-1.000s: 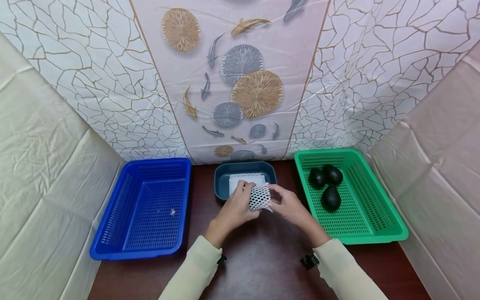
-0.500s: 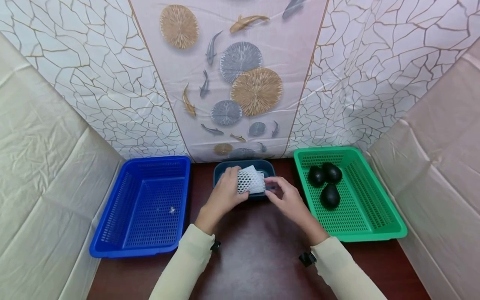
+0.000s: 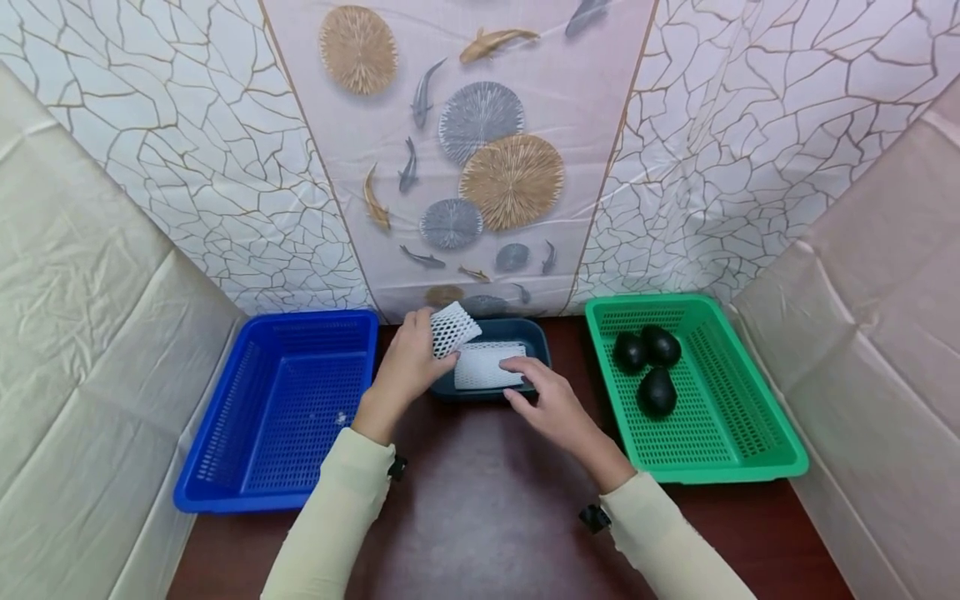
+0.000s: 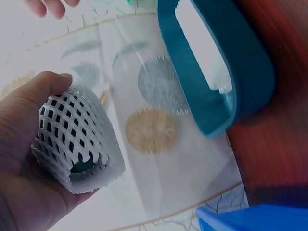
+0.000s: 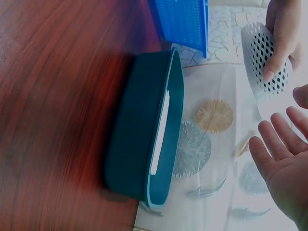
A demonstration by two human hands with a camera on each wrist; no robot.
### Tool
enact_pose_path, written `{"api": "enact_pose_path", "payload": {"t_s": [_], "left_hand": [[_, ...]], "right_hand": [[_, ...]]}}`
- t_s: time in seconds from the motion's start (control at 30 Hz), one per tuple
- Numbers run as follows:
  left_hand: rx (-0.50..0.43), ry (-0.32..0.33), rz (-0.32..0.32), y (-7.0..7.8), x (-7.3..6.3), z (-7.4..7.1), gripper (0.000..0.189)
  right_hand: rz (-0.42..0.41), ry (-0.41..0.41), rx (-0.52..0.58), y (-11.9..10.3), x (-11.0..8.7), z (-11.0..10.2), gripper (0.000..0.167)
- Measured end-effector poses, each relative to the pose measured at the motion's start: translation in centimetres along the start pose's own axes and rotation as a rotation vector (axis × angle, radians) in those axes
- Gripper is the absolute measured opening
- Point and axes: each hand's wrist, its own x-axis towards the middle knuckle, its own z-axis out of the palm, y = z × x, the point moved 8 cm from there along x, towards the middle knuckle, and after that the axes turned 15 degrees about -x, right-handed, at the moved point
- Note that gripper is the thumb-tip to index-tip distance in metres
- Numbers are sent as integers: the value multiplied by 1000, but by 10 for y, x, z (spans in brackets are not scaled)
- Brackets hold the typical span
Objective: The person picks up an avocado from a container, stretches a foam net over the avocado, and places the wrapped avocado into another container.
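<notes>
My left hand (image 3: 405, 362) grips a white foam net sleeve (image 3: 453, 329), left of and above the small dark teal tray (image 3: 538, 333). Through the mesh in the left wrist view a dark, rounded avocado (image 4: 83, 166) shows inside the sleeve. More flat white foam nets (image 3: 480, 371) lie in the tray. My right hand (image 3: 551, 400) hovers at the tray's right front side, thumb and fingers apart and holding nothing; its relaxed fingers also appear in the right wrist view. Three black avocados (image 3: 657, 392) sit together in the green basket (image 3: 787, 454) on the right.
On the left stands a blue basket (image 3: 187, 492) with a small whitish bit (image 3: 341, 418) on its floor. Both baskets and the tray rest on a dark reddish-brown table (image 3: 480, 517). Patterned cloth (image 3: 510, 183) rises behind, with plain beige cloth (image 3: 82, 333) at the sides.
My left hand has carried the netted avocado leftward and up, away from over the tray. My right hand has parted from it and stays by the tray.
</notes>
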Motion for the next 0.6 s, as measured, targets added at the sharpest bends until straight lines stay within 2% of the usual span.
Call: {"api": "enact_pose_path", "payload": {"t_s": [0.17, 0.3, 0.43, 0.6], "left_hand": [[14, 31, -62, -11, 2, -14, 80], [49, 55, -112, -21, 2, -24, 83], [68, 85, -141, -33, 2, -33, 84], [39, 123, -159, -52, 0, -47, 86]], "right_hand": [[-68, -27, -71, -14, 2, 8, 43], [-106, -59, -80, -26, 7, 16, 44], [-132, -97, -89, -37, 11, 26, 45], [-181, -131, -111, -50, 16, 43, 47]]}}
